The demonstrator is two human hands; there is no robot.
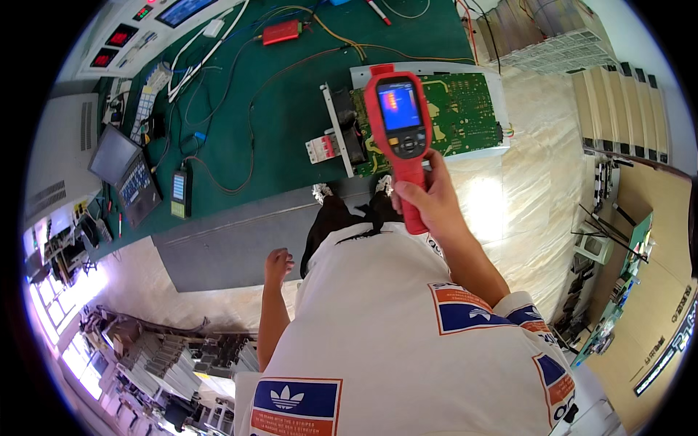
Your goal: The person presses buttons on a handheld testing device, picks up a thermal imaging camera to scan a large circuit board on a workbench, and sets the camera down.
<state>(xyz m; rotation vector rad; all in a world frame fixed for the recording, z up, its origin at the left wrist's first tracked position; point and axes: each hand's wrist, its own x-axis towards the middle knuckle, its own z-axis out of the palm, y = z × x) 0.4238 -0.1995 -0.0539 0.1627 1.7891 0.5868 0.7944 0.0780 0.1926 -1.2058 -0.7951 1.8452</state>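
Observation:
My right hand [434,196] is wrapped round the handle of a red thermal imaging camera [378,109], held upright over the bench. Its small screen glows blue with an orange-yellow patch, above a cluster of buttons. Behind the camera lies a large green circuit board [462,109] on a pale metal panel, partly hidden by it. A metal bracket [337,131] stands at the board's left end, with a white breaker with red switches [322,149] beside it. My left hand [278,265] hangs by my side, fingers loosely curled, with nothing visible in it.
On the green bench mat [283,138] are a laptop [127,174], a handheld meter [181,190], a red box [281,33] and trailing cables. A white instrument panel [138,36] stands at the back left. Stacked pale panels [618,109] stand to the right.

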